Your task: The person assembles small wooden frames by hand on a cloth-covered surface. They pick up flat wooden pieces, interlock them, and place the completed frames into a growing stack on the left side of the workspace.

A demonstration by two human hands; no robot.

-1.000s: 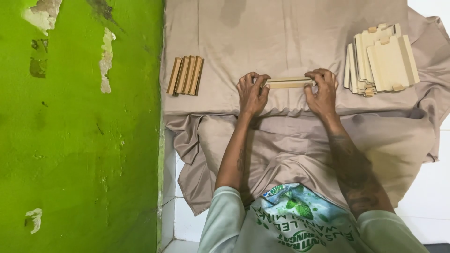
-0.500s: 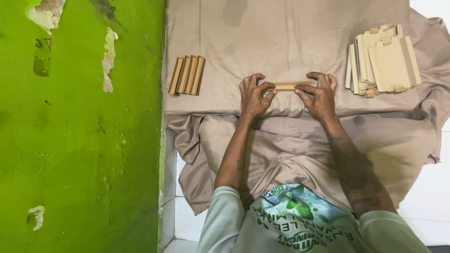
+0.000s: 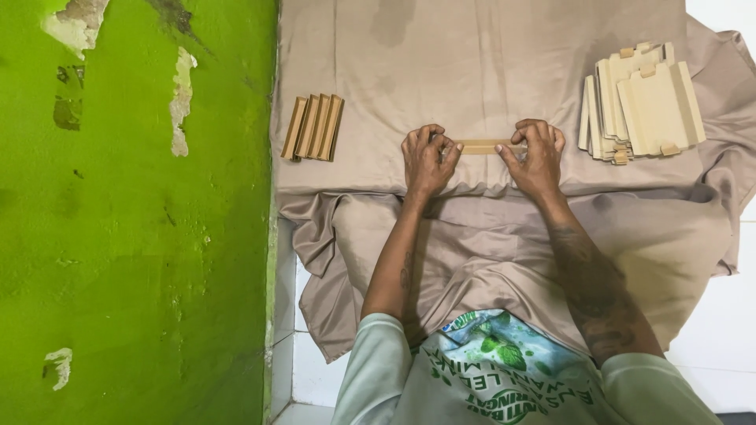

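Observation:
A narrow folded cardboard strip [image 3: 482, 146], tan in colour, lies across a beige cloth [image 3: 472, 71]. My left hand [image 3: 428, 160] pinches its left end and my right hand [image 3: 538, 153] pinches its right end, so only the middle of the strip shows between my fingers. To the left, a row of several finished folded cardboard strips [image 3: 313, 127] leans side by side on the cloth. At the right, a stack of flat cut cardboard blanks [image 3: 642, 102] with small tabs rests on the cloth, an arm's reach from my right hand.
A green wall [image 3: 134, 220] with peeling paint fills the left side, right against the cloth's edge. The cloth drapes down over my lap. White floor tiles [image 3: 713, 346] show at the lower right and beside the wall.
My hands have drawn closer together along the strip, covering more of its ends. The strip stays at the same spot on the cloth.

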